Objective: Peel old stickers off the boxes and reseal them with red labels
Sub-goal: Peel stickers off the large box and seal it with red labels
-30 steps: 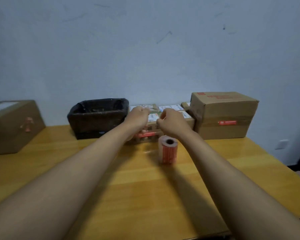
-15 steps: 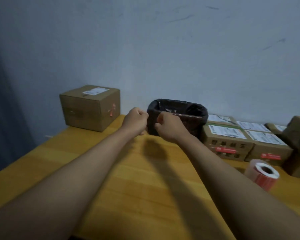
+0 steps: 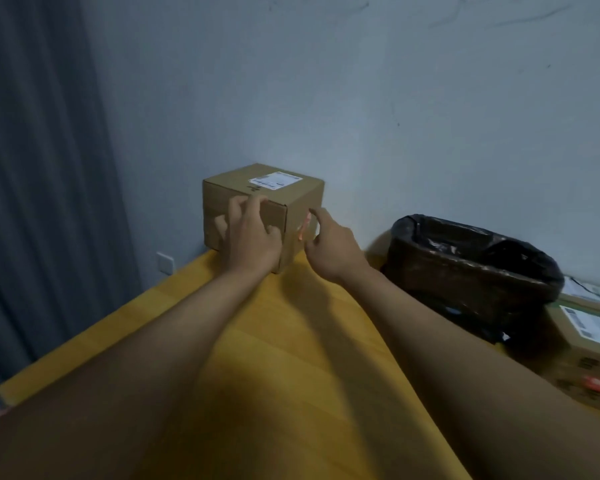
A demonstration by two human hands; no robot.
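A cube-shaped cardboard box (image 3: 298, 197) stands at the table's far left corner against the wall. It has a white shipping sticker (image 3: 274, 180) on top and a red label (image 3: 303, 231) on its right side face. My left hand (image 3: 250, 237) lies on the box's front face with its fingers hooked over the top edge. My right hand (image 3: 329, 247) is at the right side face. Its forefinger and thumb are spread above and below the red label, touching the cardboard.
A dark bin lined with a black bag (image 3: 471, 268) sits to the right on the yellow wooden table (image 3: 312, 341). Smaller boxes with white stickers and a red label (image 3: 589, 344) lie at the right edge. A grey curtain hangs on the left.
My view swung left from the small boxes and the label roll to the cube box. Both hands, fists before, reached across and opened onto that box.
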